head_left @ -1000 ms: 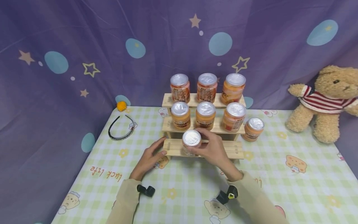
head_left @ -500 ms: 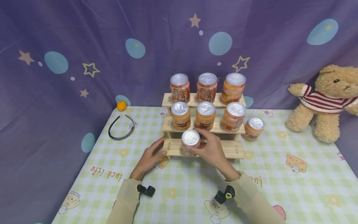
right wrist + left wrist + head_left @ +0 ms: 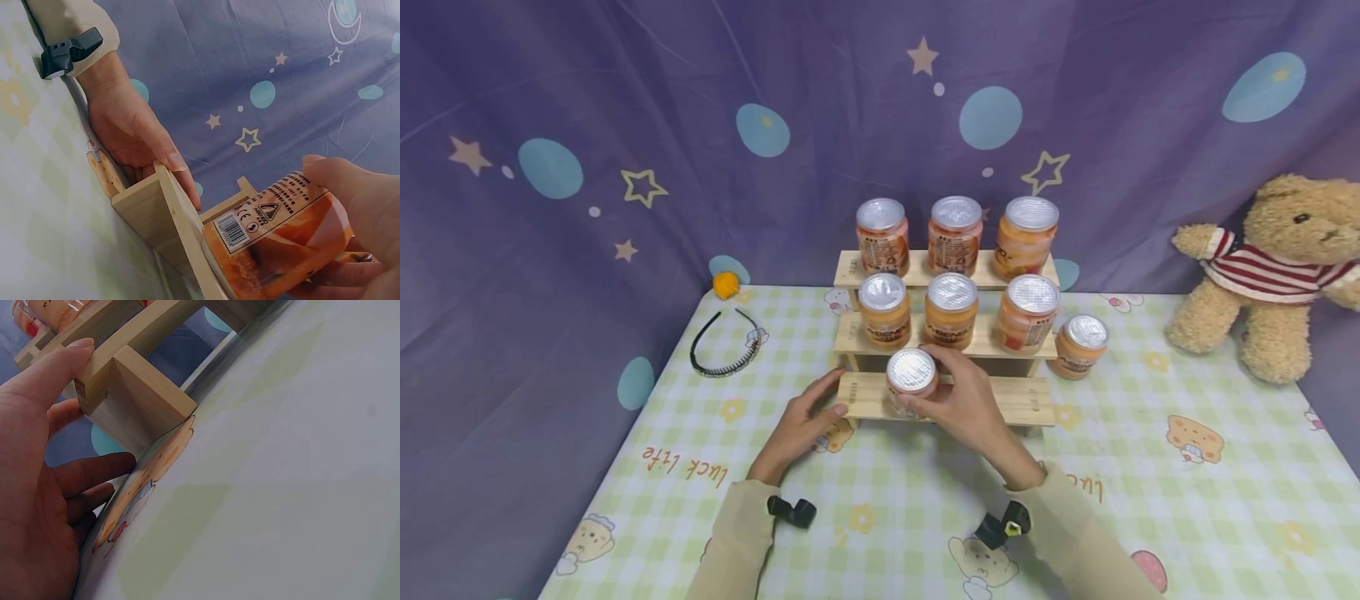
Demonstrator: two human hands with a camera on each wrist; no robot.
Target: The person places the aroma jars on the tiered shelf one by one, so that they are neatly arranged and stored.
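Observation:
My right hand (image 3: 966, 400) grips a fruit jar (image 3: 912, 377) with a silver lid and orange contents. The jar stands on the lowest step, left of its middle. In the right wrist view its barcode label (image 3: 232, 231) shows and its base meets the board. At the left end of the wooden tiered stand (image 3: 1018, 402), my left hand (image 3: 801, 425) holds the lowest board between thumb and index finger. In the left wrist view the thumb (image 3: 72, 359) lies over the board's corner, while the other fingers hang loose below.
Three jars (image 3: 957, 237) stand on the top step and three jars (image 3: 953, 312) on the middle one. Another jar (image 3: 1081, 346) stands on the tablecloth to the right. A teddy bear (image 3: 1270, 267) sits far right; a black headband (image 3: 722, 346) and orange pompom (image 3: 726, 285) lie left.
The right hand has shifted the gripped jar slightly left along the lowest step, then stayed almost still. The left hand has not moved.

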